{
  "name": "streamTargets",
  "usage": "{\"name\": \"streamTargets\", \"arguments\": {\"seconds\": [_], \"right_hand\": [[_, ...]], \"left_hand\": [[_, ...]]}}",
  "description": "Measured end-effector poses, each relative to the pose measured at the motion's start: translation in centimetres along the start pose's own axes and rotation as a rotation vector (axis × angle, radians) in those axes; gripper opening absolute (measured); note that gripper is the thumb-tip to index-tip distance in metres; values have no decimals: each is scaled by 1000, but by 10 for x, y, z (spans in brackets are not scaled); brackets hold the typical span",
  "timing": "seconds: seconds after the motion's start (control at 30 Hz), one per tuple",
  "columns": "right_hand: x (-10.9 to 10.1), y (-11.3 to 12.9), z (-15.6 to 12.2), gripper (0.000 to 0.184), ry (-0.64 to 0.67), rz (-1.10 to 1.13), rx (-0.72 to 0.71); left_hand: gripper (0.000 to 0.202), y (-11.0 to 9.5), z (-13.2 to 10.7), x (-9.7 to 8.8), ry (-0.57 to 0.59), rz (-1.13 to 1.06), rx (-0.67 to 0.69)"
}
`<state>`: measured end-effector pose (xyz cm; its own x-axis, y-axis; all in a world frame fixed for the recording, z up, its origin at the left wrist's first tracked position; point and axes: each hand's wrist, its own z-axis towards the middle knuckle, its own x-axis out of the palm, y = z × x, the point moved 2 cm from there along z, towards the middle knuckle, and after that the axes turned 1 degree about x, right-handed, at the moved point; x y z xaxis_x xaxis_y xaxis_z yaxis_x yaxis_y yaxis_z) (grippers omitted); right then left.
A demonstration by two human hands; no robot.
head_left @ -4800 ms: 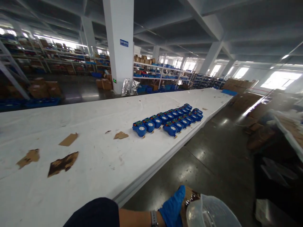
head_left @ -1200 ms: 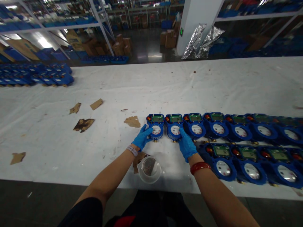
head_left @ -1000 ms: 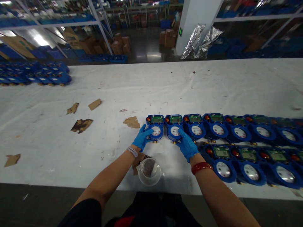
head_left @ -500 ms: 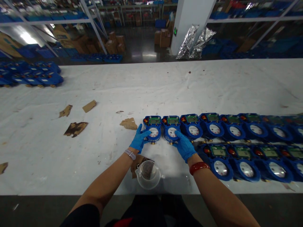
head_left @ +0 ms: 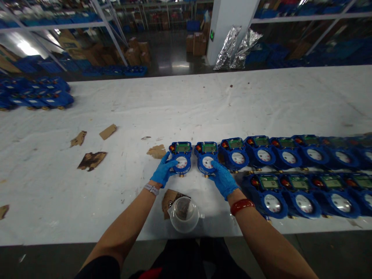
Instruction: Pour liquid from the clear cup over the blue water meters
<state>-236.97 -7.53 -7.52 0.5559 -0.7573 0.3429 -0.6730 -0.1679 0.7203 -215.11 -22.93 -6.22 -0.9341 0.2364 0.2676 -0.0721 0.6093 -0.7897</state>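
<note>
Two rows of blue water meters with white dials and green screens lie on the white table (head_left: 203, 104) and run off to the right. My left hand (head_left: 162, 174), in a blue glove, is wrapped round the left side of the leftmost meter (head_left: 181, 159), thumb at its dial. My gloved right hand (head_left: 224, 179) grips the second meter (head_left: 205, 158) from its lower right. A clear plastic cup (head_left: 183, 214) stands between my forearms near the table's front edge, on a brown cardboard scrap (head_left: 167, 197).
Torn cardboard bits (head_left: 92, 159) lie to the left on the table. Another batch of blue meters (head_left: 37, 97) sits at the far left. Beyond the table are a white pillar (head_left: 229, 23), silver foil bags (head_left: 236, 46), shelving and cardboard boxes (head_left: 136, 50).
Both hands have stayed on the two leftmost meters, which have edged slightly left, away from the third. Several seconds ago I stood farther along the table with the cup in my hand.
</note>
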Motion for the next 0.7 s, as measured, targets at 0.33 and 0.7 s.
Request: {"name": "streamTargets", "arguments": {"seconds": [0.33,0.7], "right_hand": [[3,-1,4,42,15,12,-3],[12,-8,-4,43,14,35,-18]], "left_hand": [[103,5,-2,-2,4,-8,34],[97,12,2,-6,-19,-18,28]]}}
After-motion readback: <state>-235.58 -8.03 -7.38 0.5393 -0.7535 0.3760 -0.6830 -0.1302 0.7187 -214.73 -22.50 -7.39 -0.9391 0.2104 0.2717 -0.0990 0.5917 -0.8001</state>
